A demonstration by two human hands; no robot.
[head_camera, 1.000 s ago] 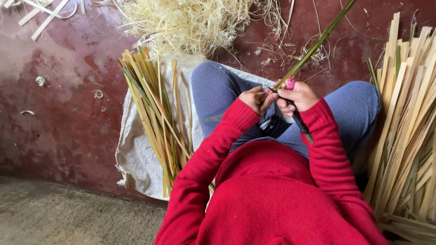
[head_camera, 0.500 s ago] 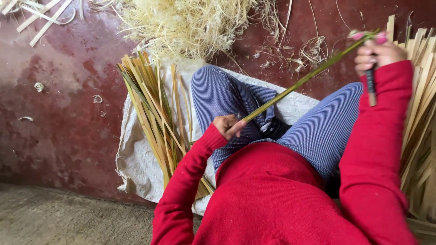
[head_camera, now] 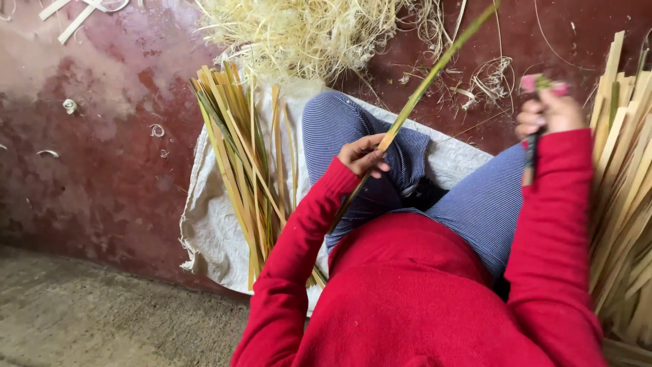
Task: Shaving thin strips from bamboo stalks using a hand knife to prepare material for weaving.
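Up swung the bamboo strip (head_camera: 435, 71) since half a second ago, its tip now leaving the picture at 1 o'clock, while the right hand (head_camera: 551, 109) kept to 2 o'clock, fist wrapped round a dark-handled knife (head_camera: 531, 155). Left hand (head_camera: 363, 155) was pinched shut on the strip's lower part, over the lap. That strip looked light, thin and springy, likely sharp-edged, so best gripped low by its flat faces; cut strips (head_camera: 238, 160) lay on the white cloth (head_camera: 204, 224) at 9 o'clock

Matt green bamboo strip (head_camera: 435, 71), rough white woven sack (head_camera: 217, 224), worn glossy red floor (head_camera: 102, 149).
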